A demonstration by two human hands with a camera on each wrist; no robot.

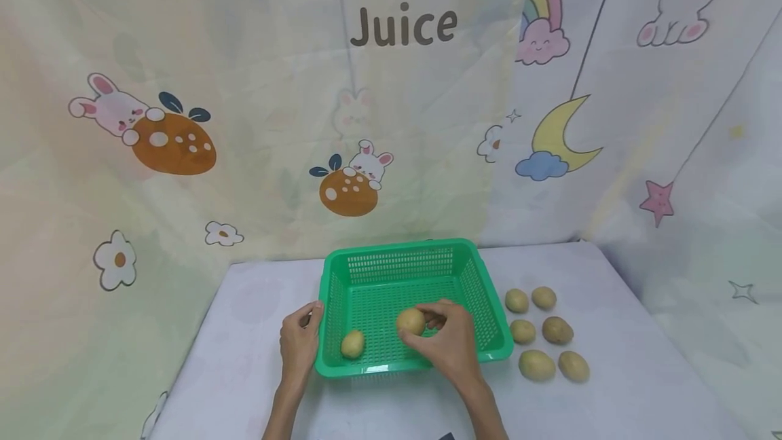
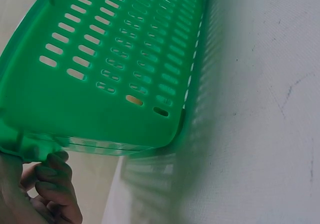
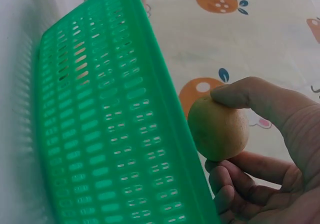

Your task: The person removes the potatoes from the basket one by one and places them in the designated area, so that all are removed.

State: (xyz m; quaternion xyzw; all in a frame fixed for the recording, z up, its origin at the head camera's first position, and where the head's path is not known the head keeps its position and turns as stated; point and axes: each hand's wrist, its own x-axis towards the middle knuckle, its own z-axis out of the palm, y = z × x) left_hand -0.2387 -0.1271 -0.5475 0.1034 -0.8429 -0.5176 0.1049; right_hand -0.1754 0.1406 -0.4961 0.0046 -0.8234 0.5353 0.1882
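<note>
A green plastic basket with slotted walls stands on the table. My left hand holds its left rim; in the left wrist view the fingers curl beneath the rim's edge. Over the basket's inside, my right hand pinches a potato between thumb and fingers. The right wrist view shows this potato above the basket's near rim, with the thumb on top and fingers below. Another potato lies on the basket floor, in the near left corner.
Several potatoes, among them a browner one, sit in two columns on the table right of the basket. Behind the table hangs a printed curtain. A small dark object shows at the bottom edge.
</note>
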